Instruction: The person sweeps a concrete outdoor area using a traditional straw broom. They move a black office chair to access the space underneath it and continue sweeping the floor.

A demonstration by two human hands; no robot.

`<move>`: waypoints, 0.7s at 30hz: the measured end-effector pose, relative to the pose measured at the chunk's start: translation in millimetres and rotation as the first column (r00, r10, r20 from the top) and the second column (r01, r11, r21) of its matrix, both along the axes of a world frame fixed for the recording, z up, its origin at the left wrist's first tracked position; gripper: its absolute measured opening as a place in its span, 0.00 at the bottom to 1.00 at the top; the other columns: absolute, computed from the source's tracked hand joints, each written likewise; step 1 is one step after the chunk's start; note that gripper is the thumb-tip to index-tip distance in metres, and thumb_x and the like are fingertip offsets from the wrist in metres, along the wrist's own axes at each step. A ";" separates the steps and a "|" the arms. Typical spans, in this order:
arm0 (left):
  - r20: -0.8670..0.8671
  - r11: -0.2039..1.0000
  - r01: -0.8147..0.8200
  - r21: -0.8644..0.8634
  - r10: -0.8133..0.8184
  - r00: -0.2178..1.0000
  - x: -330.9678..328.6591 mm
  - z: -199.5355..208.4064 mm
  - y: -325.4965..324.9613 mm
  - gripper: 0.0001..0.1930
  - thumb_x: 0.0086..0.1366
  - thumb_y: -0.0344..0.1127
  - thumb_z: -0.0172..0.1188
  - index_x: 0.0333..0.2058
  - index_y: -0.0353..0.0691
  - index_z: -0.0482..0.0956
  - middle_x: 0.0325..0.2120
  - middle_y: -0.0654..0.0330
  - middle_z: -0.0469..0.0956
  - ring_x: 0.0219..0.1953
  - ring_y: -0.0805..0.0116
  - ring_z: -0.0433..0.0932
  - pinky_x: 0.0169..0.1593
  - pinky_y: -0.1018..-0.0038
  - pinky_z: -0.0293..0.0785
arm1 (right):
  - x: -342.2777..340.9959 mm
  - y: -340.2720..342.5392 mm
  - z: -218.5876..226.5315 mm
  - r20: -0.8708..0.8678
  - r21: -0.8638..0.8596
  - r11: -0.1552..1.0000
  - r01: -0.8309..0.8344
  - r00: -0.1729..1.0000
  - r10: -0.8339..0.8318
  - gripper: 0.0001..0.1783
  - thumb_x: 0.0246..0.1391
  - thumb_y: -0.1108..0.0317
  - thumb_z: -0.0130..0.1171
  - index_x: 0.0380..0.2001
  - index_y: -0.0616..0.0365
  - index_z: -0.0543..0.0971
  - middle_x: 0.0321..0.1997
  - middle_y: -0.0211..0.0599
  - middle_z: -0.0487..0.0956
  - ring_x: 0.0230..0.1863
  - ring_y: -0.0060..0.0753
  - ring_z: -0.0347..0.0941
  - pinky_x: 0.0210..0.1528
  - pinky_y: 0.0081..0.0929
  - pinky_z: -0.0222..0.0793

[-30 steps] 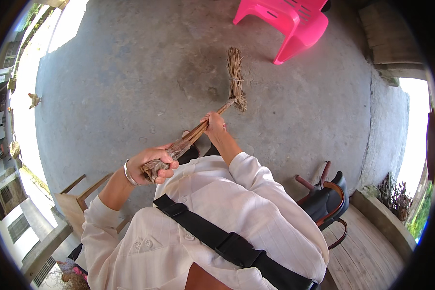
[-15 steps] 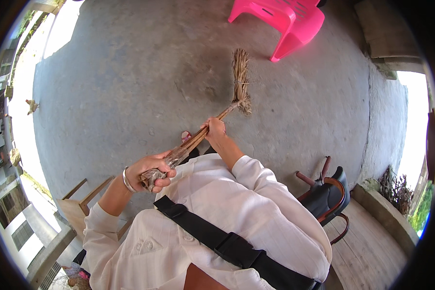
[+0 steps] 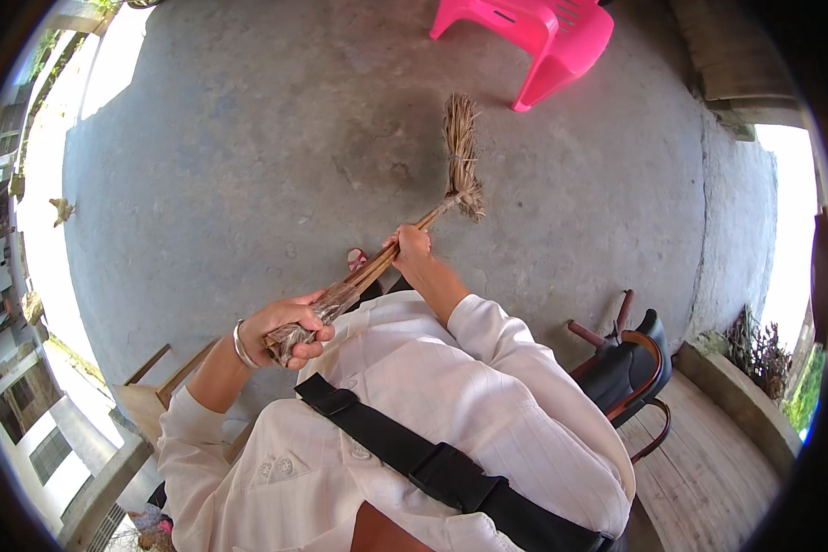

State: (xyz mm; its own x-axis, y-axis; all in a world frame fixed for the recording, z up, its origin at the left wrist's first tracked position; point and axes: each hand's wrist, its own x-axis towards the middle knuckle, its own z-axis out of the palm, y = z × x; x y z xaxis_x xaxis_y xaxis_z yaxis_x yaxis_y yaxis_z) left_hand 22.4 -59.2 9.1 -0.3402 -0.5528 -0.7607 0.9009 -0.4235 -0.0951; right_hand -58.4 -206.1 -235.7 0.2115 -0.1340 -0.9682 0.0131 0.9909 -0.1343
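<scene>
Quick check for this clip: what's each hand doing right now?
Left hand: closed, holding the wrapped end of the broom.
Right hand: closed, holding the broom farther along its handle, nearer the bristles.

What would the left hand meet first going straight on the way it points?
Likely the right hand, holding the broom handle farther along; depth is hard to judge from this one view.

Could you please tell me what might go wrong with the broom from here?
The broom reaches near the pink chair, so a wide stroke might bump it. The crumpled wrapping toward its grip end could slip under the left hand.
</scene>
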 end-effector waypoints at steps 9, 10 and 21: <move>-0.133 0.989 0.086 -0.118 -0.101 0.986 11.3 -52.3 -6.4 0.31 0.53 0.27 0.46 0.54 0.46 0.44 0.23 0.58 0.65 0.17 0.76 0.64 0.14 0.80 0.62 | -32.0 -16.8 -52.9 -0.001 -0.097 0.995 0.013 1.000 -0.013 0.08 0.39 0.81 0.44 0.12 0.61 0.66 0.16 0.36 0.66 0.14 0.30 0.61 0.17 0.27 0.63; -0.174 0.992 0.023 -0.124 -0.044 0.984 10.8 -52.7 2.1 0.32 0.52 0.26 0.46 0.55 0.48 0.43 0.24 0.58 0.65 0.16 0.76 0.64 0.13 0.80 0.63 | -32.6 -14.5 -50.8 0.025 -0.110 0.994 0.025 0.999 -0.022 0.06 0.40 0.79 0.44 0.14 0.60 0.65 0.15 0.37 0.65 0.13 0.31 0.61 0.17 0.30 0.64; 0.438 0.751 0.661 -0.008 -0.591 0.677 24.9 -18.4 54.5 0.38 0.54 0.36 0.54 0.59 0.47 0.41 0.35 0.54 0.68 0.22 0.72 0.72 0.25 0.77 0.72 | -42.2 -12.2 -58.1 0.037 -0.261 0.951 0.163 0.987 -0.159 0.04 0.38 0.76 0.46 0.14 0.61 0.65 0.12 0.36 0.64 0.11 0.30 0.60 0.12 0.29 0.59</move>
State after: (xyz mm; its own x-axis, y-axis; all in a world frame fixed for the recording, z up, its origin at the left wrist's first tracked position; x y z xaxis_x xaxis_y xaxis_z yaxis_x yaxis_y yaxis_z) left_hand 47.3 -4.8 -9.4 -0.3496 -0.4382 -0.8281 0.3612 -0.8786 0.3124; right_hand -100.7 -218.3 -293.9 0.1809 -0.4165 -0.8909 0.1737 0.9052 -0.3879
